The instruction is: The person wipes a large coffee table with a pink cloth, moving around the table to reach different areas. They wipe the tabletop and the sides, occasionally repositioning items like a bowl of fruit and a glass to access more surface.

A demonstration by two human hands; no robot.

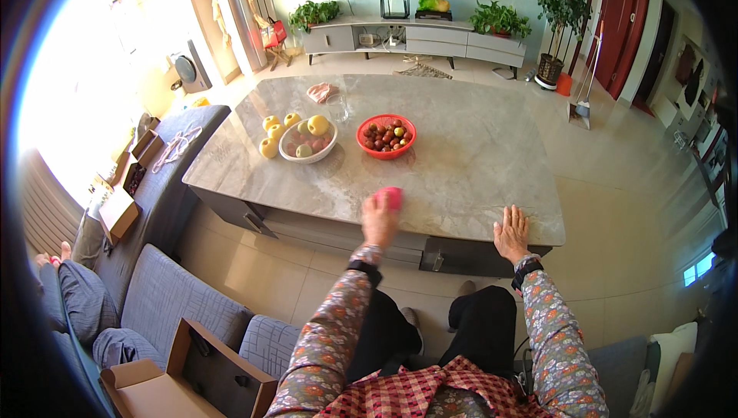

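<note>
My left hand [379, 222] grips a pink cloth or sponge [390, 197] against the near edge of the grey stone-look tabletop [461, 158]; both are slightly blurred. Palm down near the table's right front corner rests my right hand [512, 232], fingers spread, holding nothing. Beyond my left hand stands a red plastic basket [387, 155] of red-brown round fruits, probably jujubes. Left of it is a white basket [304, 158] with mixed fruit and a yellow one on top. Several yellow fruits [268, 147] lie beside this basket. A clear glass [339, 109] and a crumpled pink cloth [322, 92] are behind.
A grey sofa [181, 285] runs along the left, with an open cardboard box [225, 369] on it and another person's foot [66, 251] farther off. Under the tabletop are drawers with handles [439, 260]. A TV cabinet [435, 40] with plants stands beyond; a broom and dustpan [579, 113] are at right.
</note>
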